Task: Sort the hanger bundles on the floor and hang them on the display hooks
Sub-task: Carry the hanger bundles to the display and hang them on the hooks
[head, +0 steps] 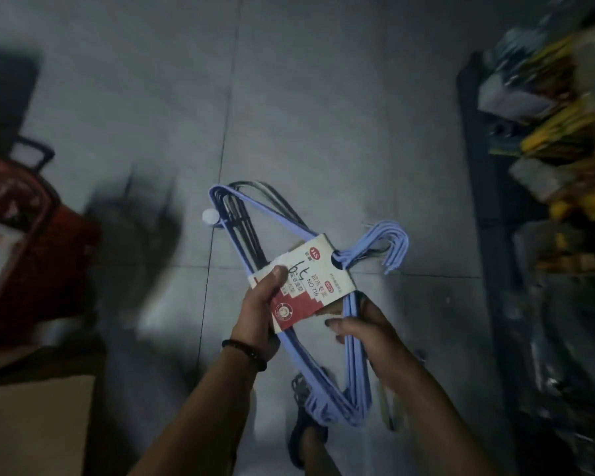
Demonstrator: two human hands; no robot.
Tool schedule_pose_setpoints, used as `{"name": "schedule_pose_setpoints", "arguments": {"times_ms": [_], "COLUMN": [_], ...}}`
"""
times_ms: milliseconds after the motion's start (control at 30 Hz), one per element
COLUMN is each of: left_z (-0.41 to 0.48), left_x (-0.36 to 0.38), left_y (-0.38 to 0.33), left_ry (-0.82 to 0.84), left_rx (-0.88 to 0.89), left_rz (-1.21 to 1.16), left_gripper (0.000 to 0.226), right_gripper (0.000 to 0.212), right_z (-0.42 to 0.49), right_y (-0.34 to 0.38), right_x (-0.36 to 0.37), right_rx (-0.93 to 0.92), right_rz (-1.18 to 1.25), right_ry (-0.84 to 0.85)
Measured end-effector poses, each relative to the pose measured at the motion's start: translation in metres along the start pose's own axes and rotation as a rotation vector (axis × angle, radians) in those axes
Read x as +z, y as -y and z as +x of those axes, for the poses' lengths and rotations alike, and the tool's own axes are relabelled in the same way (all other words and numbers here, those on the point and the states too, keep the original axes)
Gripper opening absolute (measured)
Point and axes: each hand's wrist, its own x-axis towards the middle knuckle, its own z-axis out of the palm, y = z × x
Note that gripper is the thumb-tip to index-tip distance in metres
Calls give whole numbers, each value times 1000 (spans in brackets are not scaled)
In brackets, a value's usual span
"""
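A bundle of light-blue wire hangers (354, 365) is held in front of me over the grey floor, its hooks (394, 247) pointing right. A red and white paper label (306, 283) wraps its middle. Black hangers (251, 214) show behind the blue ones at the upper left. My left hand (258, 314) grips the bundle at the label, thumb on the paper. My right hand (364, 333) grips the blue wires on the right side, below the label.
A red basket with a black handle (24, 228) stands at the left, with a brown box (31, 420) below it. A dark shelf of packaged goods (557, 166) runs down the right. My sandalled foot (306, 438) is on the tiled floor.
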Motion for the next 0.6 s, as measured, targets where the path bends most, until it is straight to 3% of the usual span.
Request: {"name": "schedule_pose_setpoints", "arguments": {"times_ms": [200,267,333,433,500,600], "left_z": [-104,-137,-169,-209,-233,-273], "left_x": [122,157,194,251,290,349], "left_y": [-76,-88,-98,-107,-107,-98], "left_ry": [173,232,279,438,522,582], "left_rx": [44,30,-1,0,22,78], "left_rz": [204,271,307,367,406,483], "left_gripper": [52,63,78,74,71,75], "right_gripper": [43,34,44,56,61,41], "right_z": [-159,-216,-272,-342,-385,-448], "right_y": [122,147,166,181,188,201], "right_x": [-23,-27,-31,-46,-64,-99], "right_rx": [-154,-188,-179,-259,-272,-324], "right_rz": [-45,-208,-455,-578,-608,-633], "right_ry": [-326,-542,-831,-1121,-1236,-1311]}}
